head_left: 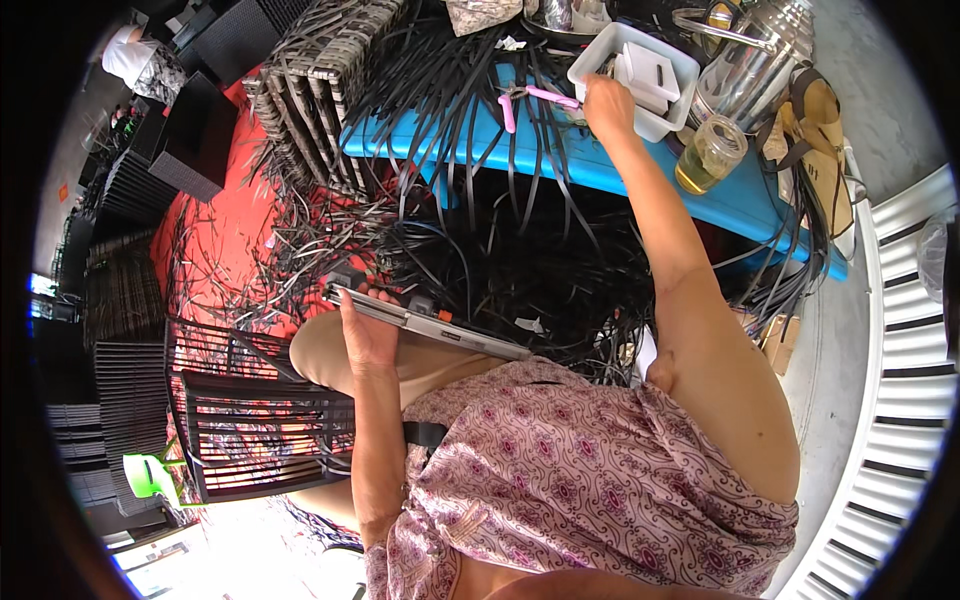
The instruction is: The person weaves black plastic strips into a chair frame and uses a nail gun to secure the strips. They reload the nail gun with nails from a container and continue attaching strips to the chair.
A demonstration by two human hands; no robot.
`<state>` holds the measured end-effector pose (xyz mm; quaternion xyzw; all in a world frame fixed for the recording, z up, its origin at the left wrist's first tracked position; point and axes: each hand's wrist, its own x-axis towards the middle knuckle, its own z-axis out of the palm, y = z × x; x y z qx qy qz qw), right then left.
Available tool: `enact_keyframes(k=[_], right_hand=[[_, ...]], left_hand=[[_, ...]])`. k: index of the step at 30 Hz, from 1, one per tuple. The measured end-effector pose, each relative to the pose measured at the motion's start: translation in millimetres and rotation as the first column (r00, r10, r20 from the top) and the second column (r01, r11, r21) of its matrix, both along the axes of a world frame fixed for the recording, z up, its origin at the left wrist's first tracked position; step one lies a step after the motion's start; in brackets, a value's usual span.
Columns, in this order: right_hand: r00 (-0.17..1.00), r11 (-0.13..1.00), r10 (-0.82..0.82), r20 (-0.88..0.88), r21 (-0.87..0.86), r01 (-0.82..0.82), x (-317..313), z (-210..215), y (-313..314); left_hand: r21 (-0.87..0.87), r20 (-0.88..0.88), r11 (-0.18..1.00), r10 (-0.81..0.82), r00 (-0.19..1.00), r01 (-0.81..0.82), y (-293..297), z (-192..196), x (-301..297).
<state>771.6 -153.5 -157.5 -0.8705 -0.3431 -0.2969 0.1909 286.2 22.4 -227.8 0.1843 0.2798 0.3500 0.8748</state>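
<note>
My left hand [369,335] is closed around a staple gun with a long silver magazine [455,333], which lies slanted across my lap with its far end toward my middle. A dark body and a small orange part show behind the magazine. My right arm stretches forward over a blue plastic table. The right hand [608,106] is closed at the left rim of a white plastic tub [684,108]; what its fingers grip is hidden. Just left of it, pink-handled cutting pliers [540,95] lie spread among black strips [430,85]. White boxes [648,73] sit in the tub.
Right of the tub stand a glass jar of yellowish liquid [712,154] and a shiny metal flask [757,65]. Woven wicker frames [310,90] are stacked left of the blue table [500,150]. Cut strips litter the red floor covering [200,240]. A dark slatted chair [265,430] stands left of me.
</note>
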Motion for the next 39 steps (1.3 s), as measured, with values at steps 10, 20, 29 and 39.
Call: enact_keyframes(k=[10,20,29,39], right_hand=[[0.654,0.833,0.518,-0.551,0.497,-0.242,-26.2,15.5,-34.7],[0.761,0.857,-0.336,-0.555,-0.515,0.003,43.5,79.3,19.6],[0.813,0.792,-0.398,-0.424,-0.607,0.072,18.8,70.0,19.5],[0.863,0.743,-0.397,-0.313,-0.662,0.102,19.6,61.6,26.6]], left_hand=[[-0.012,-0.039,1.0,-0.016,0.999,0.016,5.2,-34.5,-8.5],[-0.123,0.026,0.992,-0.017,1.0,0.02,7.7,-31.0,-3.0],[-0.161,-0.006,0.987,-0.005,1.0,0.004,10.8,-38.4,-3.0],[-0.174,0.034,0.984,-0.016,0.999,0.021,13.0,-42.4,-3.4]])
